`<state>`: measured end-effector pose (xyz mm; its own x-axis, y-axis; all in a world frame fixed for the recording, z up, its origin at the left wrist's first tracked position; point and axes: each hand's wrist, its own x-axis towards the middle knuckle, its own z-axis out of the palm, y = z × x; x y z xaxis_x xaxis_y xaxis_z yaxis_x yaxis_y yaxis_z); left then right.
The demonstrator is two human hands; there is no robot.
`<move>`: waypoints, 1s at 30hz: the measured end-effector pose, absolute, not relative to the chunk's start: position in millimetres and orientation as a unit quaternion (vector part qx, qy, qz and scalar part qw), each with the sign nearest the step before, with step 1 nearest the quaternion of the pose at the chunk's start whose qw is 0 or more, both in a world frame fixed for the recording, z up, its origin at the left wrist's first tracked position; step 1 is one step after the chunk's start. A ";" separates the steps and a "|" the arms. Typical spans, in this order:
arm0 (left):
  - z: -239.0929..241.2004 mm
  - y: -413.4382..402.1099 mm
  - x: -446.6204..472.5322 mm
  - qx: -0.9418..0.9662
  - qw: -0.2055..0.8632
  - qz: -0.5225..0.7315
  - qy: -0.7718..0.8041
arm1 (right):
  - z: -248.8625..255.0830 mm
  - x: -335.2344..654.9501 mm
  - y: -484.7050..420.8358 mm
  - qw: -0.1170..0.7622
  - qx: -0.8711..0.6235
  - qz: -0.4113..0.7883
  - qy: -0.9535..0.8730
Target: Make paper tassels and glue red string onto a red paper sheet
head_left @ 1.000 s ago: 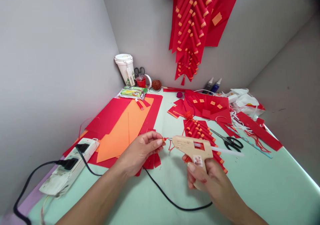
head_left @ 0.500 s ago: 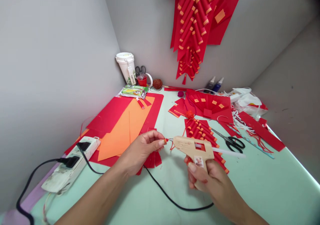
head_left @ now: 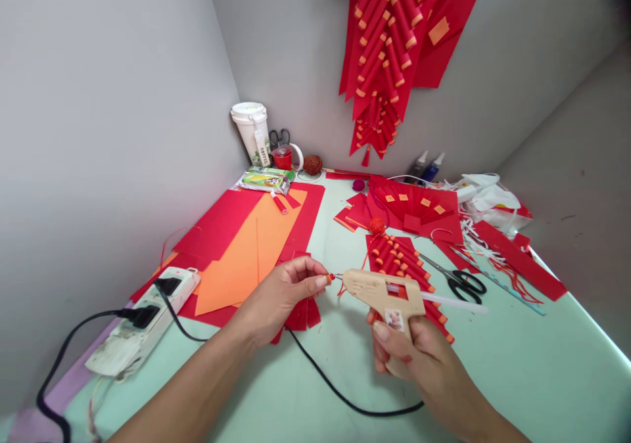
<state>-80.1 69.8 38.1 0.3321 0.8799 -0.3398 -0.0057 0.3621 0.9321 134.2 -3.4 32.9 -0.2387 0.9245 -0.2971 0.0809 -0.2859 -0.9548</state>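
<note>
My left hand [head_left: 280,297] pinches a small red paper roll with an orange end [head_left: 327,277] between thumb and fingers. My right hand [head_left: 417,357] grips a beige hot glue gun [head_left: 382,293] by its handle, a clear glue stick poking out the back. The gun's nozzle points left and touches the roll's end. Just beyond the gun lies a red paper fan of several glued rolls [head_left: 401,262]. The gun's black cord [head_left: 340,397] loops across the pale green table [head_left: 517,371].
A white power strip [head_left: 142,321] with black plugs sits at the left. Red and orange paper sheets [head_left: 246,246] lie beyond my left hand. Scissors [head_left: 456,282] rest at the right among paper scraps. A white cup [head_left: 251,131], glue bottles [head_left: 426,167] and hanging red decoration [head_left: 389,55] stand by the walls.
The view has drifted slightly, so everything sits a little further right. Both hands keep the nozzle against the small roll.
</note>
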 end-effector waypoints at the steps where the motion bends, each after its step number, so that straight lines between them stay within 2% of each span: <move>1: 38.0 69.8 -80.2 0.461 0.674 0.328 0.476 | 32.6 134.3 -3.3 0.341 -0.512 0.617 -0.490; 30: 41.7 68.4 -78.5 0.459 0.668 0.338 0.479 | 28.8 134.6 -3.2 0.335 -0.510 0.622 -0.490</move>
<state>-78.5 68.4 41.7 0.3128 0.8907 -0.3297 -0.0116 0.3507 0.9364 134.6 -3.2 28.8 -0.2546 0.9174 -0.3060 0.0830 -0.2945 -0.9520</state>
